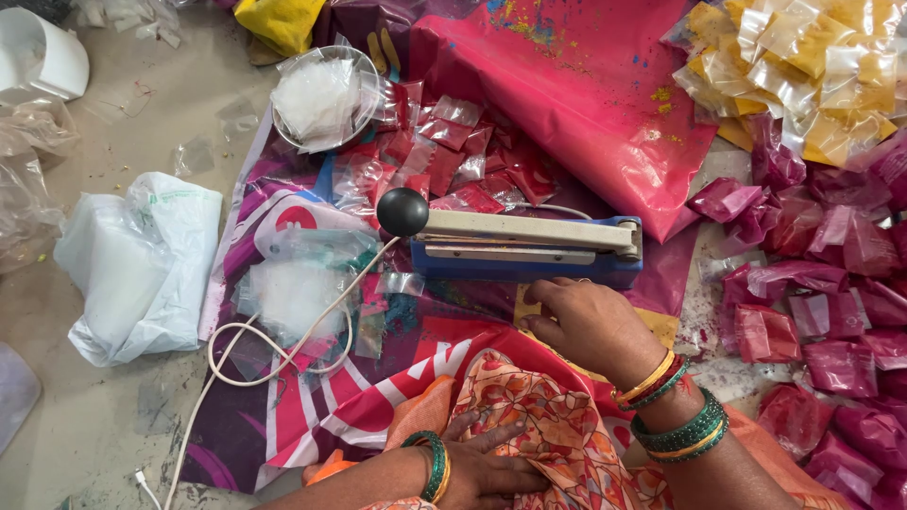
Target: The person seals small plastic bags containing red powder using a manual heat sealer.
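Observation:
A blue impulse sealer with a cream arm and a black knob lies in the middle, its arm down. My right hand rests just in front of the sealer's base, fingers curled near a yellow patch; whether it holds anything is hidden. My left hand lies flat on the orange patterned cloth over my lap, fingers apart, holding nothing. Both wrists wear green and gold bangles.
Small sealed pouches of red powder lie behind the sealer; pink ones pile at right, yellow ones at top right. A bowl of clear bags, a white plastic bag and a white cord lie left.

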